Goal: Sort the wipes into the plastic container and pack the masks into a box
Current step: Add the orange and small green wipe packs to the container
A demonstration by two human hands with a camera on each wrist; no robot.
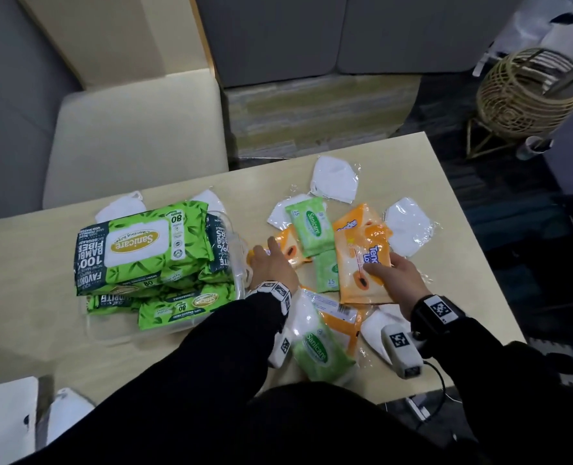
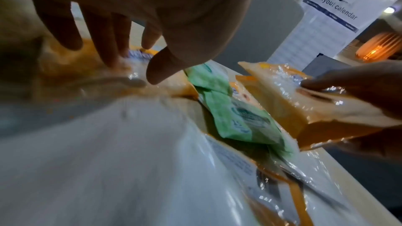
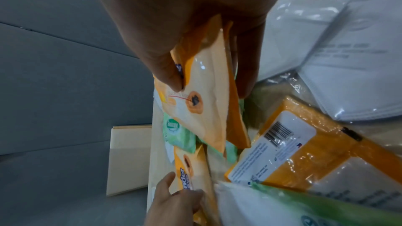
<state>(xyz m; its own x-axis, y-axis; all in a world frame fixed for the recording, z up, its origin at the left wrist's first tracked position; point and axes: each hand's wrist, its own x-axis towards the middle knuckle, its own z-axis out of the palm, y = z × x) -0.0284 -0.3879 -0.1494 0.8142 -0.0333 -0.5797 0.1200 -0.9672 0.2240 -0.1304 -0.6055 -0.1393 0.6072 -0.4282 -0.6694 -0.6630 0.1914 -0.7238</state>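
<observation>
My right hand (image 1: 382, 266) pinches an orange wipes pack (image 1: 362, 260), thumb on top and fingers beneath (image 3: 208, 88), lifting one end off the pile. My left hand (image 1: 265, 253) lies with spread fingers on another orange pack (image 2: 87, 71) beside the clear plastic container (image 1: 110, 335). That container holds large green wipes packs (image 1: 134, 246). Small green packs (image 1: 310, 226) (image 1: 325, 344) and more orange ones (image 3: 300, 142) are scattered on the table. White masks in clear wrappers (image 1: 335, 177) (image 1: 407, 226) lie around them.
The beige table (image 1: 26, 263) ends close behind the masks and at the right. A cream chair (image 1: 134, 139) stands behind it. A wicker basket (image 1: 530, 92) stands on the floor at the far right. Another mask (image 1: 120, 209) lies behind the container.
</observation>
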